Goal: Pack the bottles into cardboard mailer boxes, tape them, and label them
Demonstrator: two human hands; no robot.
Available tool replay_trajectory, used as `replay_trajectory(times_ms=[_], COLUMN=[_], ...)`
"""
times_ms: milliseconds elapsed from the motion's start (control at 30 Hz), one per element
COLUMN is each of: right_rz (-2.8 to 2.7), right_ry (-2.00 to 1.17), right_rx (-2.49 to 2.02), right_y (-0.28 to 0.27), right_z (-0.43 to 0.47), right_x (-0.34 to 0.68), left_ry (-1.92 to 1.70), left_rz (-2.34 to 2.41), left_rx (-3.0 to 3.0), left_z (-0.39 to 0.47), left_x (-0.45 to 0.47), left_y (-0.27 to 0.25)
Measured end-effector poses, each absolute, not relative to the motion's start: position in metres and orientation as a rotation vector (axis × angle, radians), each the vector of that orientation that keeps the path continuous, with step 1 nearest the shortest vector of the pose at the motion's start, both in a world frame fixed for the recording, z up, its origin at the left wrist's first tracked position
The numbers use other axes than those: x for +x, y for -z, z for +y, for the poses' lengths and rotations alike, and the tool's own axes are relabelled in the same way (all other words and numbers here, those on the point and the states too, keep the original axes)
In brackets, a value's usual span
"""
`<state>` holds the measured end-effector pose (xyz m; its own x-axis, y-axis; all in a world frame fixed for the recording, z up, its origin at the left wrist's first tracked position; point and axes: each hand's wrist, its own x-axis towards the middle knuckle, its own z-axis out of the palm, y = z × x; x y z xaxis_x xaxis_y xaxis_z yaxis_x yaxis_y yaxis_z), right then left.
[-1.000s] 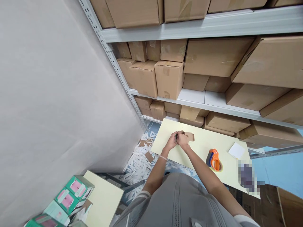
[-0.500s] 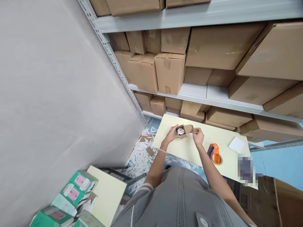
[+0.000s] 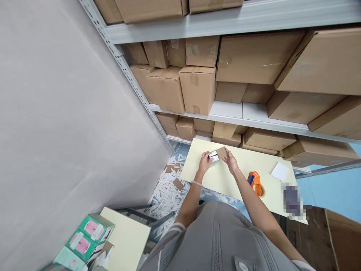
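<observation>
Above the cream table, my left hand (image 3: 205, 162) is closed round a small cardboard box (image 3: 214, 156) with a white printed side. The box's brown flap (image 3: 221, 153) sticks out to the right. At the flap's right edge is my right hand (image 3: 231, 162), its thumb and fingers on the cardboard. The box's contents are hidden from this angle. An orange tape dispenser (image 3: 256, 183) with a roll of tape lies on the table to the right of my right hand.
The cream table (image 3: 197, 175) stands before shelves (image 3: 228, 110) of cardboard boxes. A white square item (image 3: 280, 172) lies on its right part, near a blurred dark thing (image 3: 292, 199). Green boxes (image 3: 91, 229) sit on a lower-left table (image 3: 126, 235). Paper strips (image 3: 166, 192) litter the floor.
The small box has been turned, so its white side shows instead of the round silvery thing inside. My right hand has moved slightly left and turned at the flap.
</observation>
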<state>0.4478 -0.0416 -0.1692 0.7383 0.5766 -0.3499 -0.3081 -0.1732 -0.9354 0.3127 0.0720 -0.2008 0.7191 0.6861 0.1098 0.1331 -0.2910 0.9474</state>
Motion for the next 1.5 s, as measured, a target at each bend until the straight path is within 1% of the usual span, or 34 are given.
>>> replay_trajectory(times_ms=[133,233,433,533,700,1067,1333,1500], right_rz=[-0.501,-0.754,-1.055,-1.141,-1.217,-1.344,-1.429,-1.385], right_ry=[-0.709,-0.592,-0.442,-0.385,-0.35,-0.298,-0.159,-0.296], right_rx=[-1.706,-1.851,-2.278,-2.399,-2.482,-2.586,-2.623,-2.602], right_y=[0.163,0.159,0.158,0.161,0.164,0.161,0.162,0.159], right_z=[-0.025,-0.013,-0.007,-0.01,-0.013,-0.012,-0.007,-0.009], right_x=[0.442,0.428,0.4,0.396,0.395,0.389,0.37,0.376], left_ry=[-0.72,-0.716,-0.609,-0.607,-0.617,-0.648,-0.673,-0.647], left_rz=[0.726,0.748,0.559,0.542,0.652,0.705,0.695,0.719], left_rx=[1.768,1.731,1.741,1.743,1.727,1.733,1.743,1.716], left_z=[0.068,0.066,0.069,0.069,0.066,0.068,0.065,0.067], left_x=[0.319,0.322,0.318,0.315,0.315,0.313,0.301,0.3], left_y=[0.201,0.204,0.217,0.222,0.221,0.216,0.211,0.212])
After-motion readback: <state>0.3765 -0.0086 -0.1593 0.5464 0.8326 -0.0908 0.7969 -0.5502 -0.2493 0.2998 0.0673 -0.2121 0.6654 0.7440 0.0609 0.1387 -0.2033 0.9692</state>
